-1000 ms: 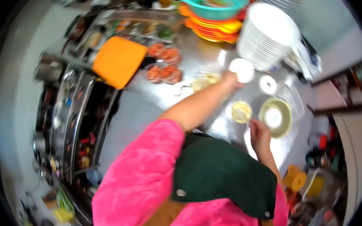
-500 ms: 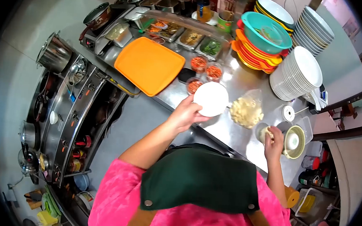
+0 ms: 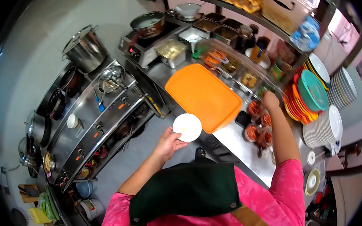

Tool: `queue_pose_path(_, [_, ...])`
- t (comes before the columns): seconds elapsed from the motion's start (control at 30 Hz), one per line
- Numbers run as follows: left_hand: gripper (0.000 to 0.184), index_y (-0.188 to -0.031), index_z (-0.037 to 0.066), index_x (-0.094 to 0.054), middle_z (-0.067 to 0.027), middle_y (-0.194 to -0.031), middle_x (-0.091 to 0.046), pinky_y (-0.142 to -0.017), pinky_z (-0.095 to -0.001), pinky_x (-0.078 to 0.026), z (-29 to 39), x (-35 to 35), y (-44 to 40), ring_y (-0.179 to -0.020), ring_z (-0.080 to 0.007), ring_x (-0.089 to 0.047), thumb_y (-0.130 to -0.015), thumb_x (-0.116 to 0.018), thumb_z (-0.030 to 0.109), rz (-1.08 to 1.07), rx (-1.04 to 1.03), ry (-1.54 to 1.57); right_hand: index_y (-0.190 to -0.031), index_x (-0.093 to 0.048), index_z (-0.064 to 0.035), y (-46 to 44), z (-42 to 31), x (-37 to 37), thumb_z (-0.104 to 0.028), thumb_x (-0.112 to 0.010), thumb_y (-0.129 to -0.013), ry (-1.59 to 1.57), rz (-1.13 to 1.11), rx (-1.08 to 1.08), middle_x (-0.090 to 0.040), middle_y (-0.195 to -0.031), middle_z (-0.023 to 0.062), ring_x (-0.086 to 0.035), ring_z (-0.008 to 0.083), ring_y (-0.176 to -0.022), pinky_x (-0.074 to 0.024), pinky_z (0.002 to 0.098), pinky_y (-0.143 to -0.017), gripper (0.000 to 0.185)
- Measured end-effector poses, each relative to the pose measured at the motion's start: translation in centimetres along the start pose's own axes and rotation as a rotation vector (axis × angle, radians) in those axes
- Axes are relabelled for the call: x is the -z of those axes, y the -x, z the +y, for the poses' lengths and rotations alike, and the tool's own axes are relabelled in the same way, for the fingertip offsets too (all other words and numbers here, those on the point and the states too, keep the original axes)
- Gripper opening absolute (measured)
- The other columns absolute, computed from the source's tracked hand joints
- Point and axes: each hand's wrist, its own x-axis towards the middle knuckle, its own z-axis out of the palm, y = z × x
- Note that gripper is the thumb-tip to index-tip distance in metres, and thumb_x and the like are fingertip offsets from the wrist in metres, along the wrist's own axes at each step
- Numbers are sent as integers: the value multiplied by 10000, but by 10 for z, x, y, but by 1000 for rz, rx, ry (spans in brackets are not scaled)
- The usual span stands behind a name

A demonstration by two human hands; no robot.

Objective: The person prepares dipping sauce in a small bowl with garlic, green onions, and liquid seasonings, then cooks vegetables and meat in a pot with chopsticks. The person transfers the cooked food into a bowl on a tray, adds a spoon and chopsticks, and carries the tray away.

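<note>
A small white dish [image 3: 187,127] is gripped at its near edge by my left hand [image 3: 169,144], thumb over the rim. It hangs above the floor, just in front of the counter, and a faint yellowish bit shows on it. My right hand [image 3: 270,101] reaches across the counter to a metal container of chopped greens [image 3: 263,90]; its fingers are hidden from me. Under that forearm stand several clear cups of chopped red food [image 3: 252,133]. An orange tray [image 3: 205,97] lies on the counter between my hands.
Stacked white plates [image 3: 323,127] and a teal basin [image 3: 314,91] on orange dishes stand to the right. A pan [image 3: 147,24] rests on a cooktop at the back left. A shelf [image 3: 238,11] with egg trays hangs above. The stove counter [image 3: 91,106] runs along the left.
My right hand has left the small container at the right and reached forward to the greens. My left hand still holds the dish, now farther left, before the tray. The view has swung left.
</note>
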Motion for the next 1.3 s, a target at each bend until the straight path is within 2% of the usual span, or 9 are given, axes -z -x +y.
queue_pose_path(0.07, [371, -1157, 21, -341, -166, -1043, -549, -714, -345, -530, 12, 6, -15, -845, -264, -618, -821, -484, 85, -15, 17, -12, -936, -608, -48, -26, 7, -15, -112, -509, -746, 206, -161, -68, -603, -1001, 174, -582, 314, -942, -470, 398, -785, 223])
queue_pose_path(0.3, [386, -1160, 41, -349, -139, -1062, -528, -700, -331, -529, 79, 27, -83, -857, -243, -608, -823, -513, 135, -47, 31, -95, -896, -589, -14, -30, 0, -14, -133, -542, -720, 103, -263, -238, -605, -956, 199, -582, 325, -923, -468, 396, -767, 218])
queue_pose_path(0.57, [417, -1193, 43, -351, -108, -1061, -529, -688, -325, -531, 106, 12, -164, -878, -227, -601, -815, -507, 127, -141, 127, -197, -833, -609, 28, -17, 16, -32, -64, -466, -732, -211, 208, -264, -585, -837, 271, -573, 395, -843, -451, 432, -755, 197])
queue_pose_path(0.73, [397, -1182, 14, -338, -138, -1047, -529, -705, -338, -527, 111, -4, -199, -873, -258, -603, -819, -475, 97, -269, 301, -293, -892, -652, -4, -30, 35, -69, -136, -507, -770, -499, 352, -561, -631, -844, 207, -623, 285, -785, -466, 335, -737, 231])
queue_pose_path(0.83, [376, -1174, 18, -334, -144, -1040, -528, -713, -338, -523, 123, -25, -210, -877, -256, -599, -827, -458, 89, -356, 326, -363, -973, -618, -24, -22, 23, -64, -68, -494, -823, -1001, 396, -820, -547, -677, 21, -445, 104, -500, -359, 240, -429, 200])
queue_pose_path(1.0, [367, -1193, 37, -332, -145, -1047, -527, -721, -315, -516, 130, -47, -223, -865, -245, -597, -843, -430, 88, -492, 357, -440, -992, -579, 33, 7, -3, -33, 3, -476, -796, -1445, 463, -885, -519, -662, 33, -446, 102, -505, -347, 227, -404, 223])
queue_pose_path(1.17, [373, -1208, 46, -337, -127, -1043, -535, -722, -297, -509, 125, -60, -241, -854, -223, -596, -852, -421, 118, -544, 423, -487, -1008, -568, 42, 36, -13, -24, 18, -471, -806, -1522, 509, -896, -509, -659, 24, -438, 76, -511, -334, 200, -386, 225])
queue_pose_path(1.27, [363, -1200, 42, -343, -121, -1041, -540, -715, -293, -509, 120, -65, -249, -845, -205, -597, -857, -420, 134, -581, 429, -487, -948, -607, 36, 37, -5, -36, -28, -496, -791, -1278, 524, -873, -585, -659, 100, -538, 163, -544, -433, 280, -456, 203])
queue_pose_path(1.3, [375, -1194, 28, -338, -133, -1049, -527, -721, -296, -501, 119, -67, -249, -846, -212, -592, -846, -434, 130, -583, 435, -485, -908, -621, 32, 32, -4, -37, -64, -510, -778, -886, 555, -786, -604, -692, 150, -575, 224, -602, -459, 318, -533, 196])
